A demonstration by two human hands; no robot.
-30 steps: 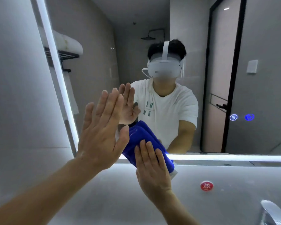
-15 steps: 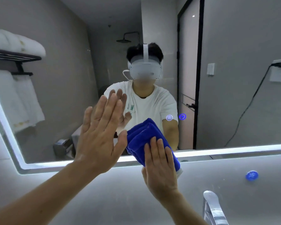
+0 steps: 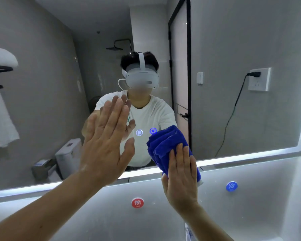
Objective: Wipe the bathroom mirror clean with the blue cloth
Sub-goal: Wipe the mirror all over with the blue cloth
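Cloth: the blue cloth [image 3: 165, 145] is folded into a thick soft pad, light and squashy; I judge it grips best under a flat palm, with fingers spread over its lower half.
Right hand: my right hand [image 3: 181, 173] lies flat on the cloth and presses it to the glass, fingers straight, not curled round it.
Where the cloth sits: under my right fingers, at the mirror's [image 3: 42, 101] bottom edge, half over the lit strip [image 3: 250, 154].
Left hand: my left hand [image 3: 104, 143] is open and empty, palm flat on or just off the glass; I cannot tell which.
Glass: hard, smooth, probably slippery; it should take steady pressure.
In the way: two glowing touch buttons [image 3: 139, 132] sit just left of the cloth's top; a wipe across may trigger them.
Below my hands: a red hot-water label [image 3: 137, 202] and a blue cold-water label [image 3: 231, 186] on the wall, and a tap [image 3: 189, 232], barely seen, beside my right wrist.
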